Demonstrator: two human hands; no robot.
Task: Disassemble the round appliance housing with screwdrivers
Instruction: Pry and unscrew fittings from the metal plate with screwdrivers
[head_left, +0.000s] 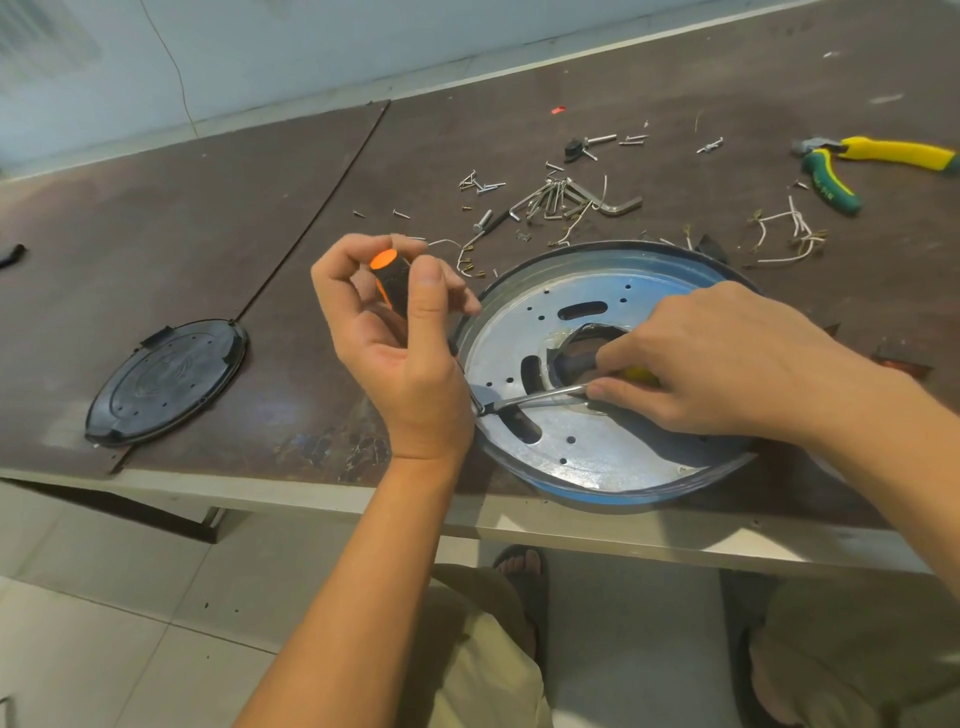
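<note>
The round appliance housing lies at the table's near edge, a silver perforated metal plate inside a dark rim, with a ragged hole at its centre. My left hand grips an orange-and-black screwdriver upright at the housing's left rim; its tip is hidden behind my hand. My right hand rests on the plate and holds a yellow-handled screwdriver, whose metal shaft lies flat across the plate with the tip at the left rim.
A round black plastic cover lies on the table to the left. Behind the housing are scattered screws, hex keys, cut wires and green-and-yellow pliers. The table's front edge runs just below the housing.
</note>
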